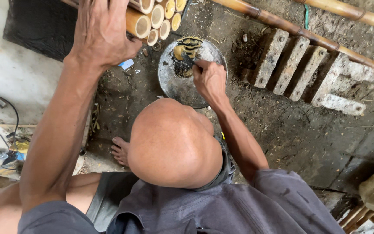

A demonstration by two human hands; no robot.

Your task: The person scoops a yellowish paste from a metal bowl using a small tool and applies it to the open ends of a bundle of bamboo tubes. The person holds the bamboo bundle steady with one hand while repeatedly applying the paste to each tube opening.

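Metal dish (174, 84) on dirty concrete floor (308, 134)

Dirt floor (308, 138), grey concrete blocks (301, 69)

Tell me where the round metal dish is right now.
In the head view, the metal dish sits on the dirt floor at top centre, under the right hand, just right of the bamboo tube ends.

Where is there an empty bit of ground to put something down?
Bare dirt lies below the grey notched concrete blocks, right of the right hand. The pale floor at left is open too. It is crowded around the round metal dish and cut bamboo tubes.
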